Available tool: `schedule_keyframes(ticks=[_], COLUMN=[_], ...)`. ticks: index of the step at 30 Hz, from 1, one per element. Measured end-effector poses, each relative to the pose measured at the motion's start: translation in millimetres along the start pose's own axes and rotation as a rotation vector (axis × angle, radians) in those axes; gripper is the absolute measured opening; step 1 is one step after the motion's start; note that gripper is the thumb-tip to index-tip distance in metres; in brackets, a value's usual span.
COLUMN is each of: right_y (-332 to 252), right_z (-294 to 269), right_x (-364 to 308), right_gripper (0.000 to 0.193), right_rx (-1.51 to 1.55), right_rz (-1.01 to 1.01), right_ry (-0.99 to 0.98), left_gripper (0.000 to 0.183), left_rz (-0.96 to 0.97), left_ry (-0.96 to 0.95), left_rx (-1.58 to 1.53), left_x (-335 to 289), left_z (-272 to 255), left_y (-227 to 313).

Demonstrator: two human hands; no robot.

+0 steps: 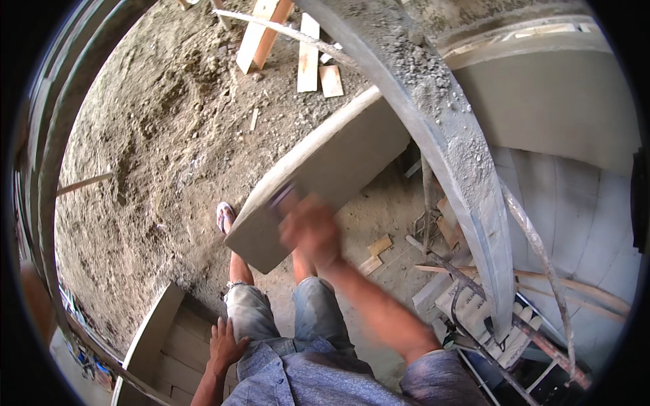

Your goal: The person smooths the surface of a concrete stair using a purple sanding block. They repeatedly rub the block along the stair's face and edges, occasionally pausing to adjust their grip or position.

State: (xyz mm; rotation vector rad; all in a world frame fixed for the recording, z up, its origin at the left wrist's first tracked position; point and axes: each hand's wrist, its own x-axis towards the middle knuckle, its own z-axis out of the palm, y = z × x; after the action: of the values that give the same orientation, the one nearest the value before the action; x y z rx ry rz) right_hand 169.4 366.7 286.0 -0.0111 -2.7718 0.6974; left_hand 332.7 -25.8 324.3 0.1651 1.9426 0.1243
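The right hand (313, 229) has its grip closed on a blurred tool (282, 197) at the near-left end of the grey panel (355, 157), where light, even strokes should serve, the left hand (226, 347) lying open.

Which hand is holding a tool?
The right hand, blurred in front of the grey panel, holds a tool; the left hand lies open by the shorts.

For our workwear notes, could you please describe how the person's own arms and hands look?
The left hand and right hand are ungloved; blur hides the right one's finer details. The right arm's short sleeve is blue-grey and finely patterned. The left forearm and right forearm are bare, with no watch visible.
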Motion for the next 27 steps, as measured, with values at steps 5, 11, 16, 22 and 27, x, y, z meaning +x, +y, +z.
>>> schedule_keyframes(ticks=[5,11,16,22,27], right_y=[130,-91,-36,86,-94], right_z=[-25,67,32,-13,67], right_x=[64,-61,-16,52,-56], right_gripper=[0.041,0.045,0.044,0.029,0.030], right_rx=[-0.184,0.193,0.104,-0.192,0.002], right_rz=[0.205,-0.078,0.090,0.290,-0.060], right_ry=[0.223,-0.109,0.053,0.241,0.002], left_gripper=[0.075,0.057,0.052,0.057,0.063], left_rz=[-0.310,-0.302,-0.016,-0.234,-0.187], left_ry=[-0.202,-0.175,-0.221,-0.210,-0.254], left_rx=[-0.923,-0.983,-0.834,-0.932,-1.016], left_x=[-39,-53,-55,-68,-71], left_z=[96,37,104,95,96], left_y=[-27,24,-33,-30,-37])
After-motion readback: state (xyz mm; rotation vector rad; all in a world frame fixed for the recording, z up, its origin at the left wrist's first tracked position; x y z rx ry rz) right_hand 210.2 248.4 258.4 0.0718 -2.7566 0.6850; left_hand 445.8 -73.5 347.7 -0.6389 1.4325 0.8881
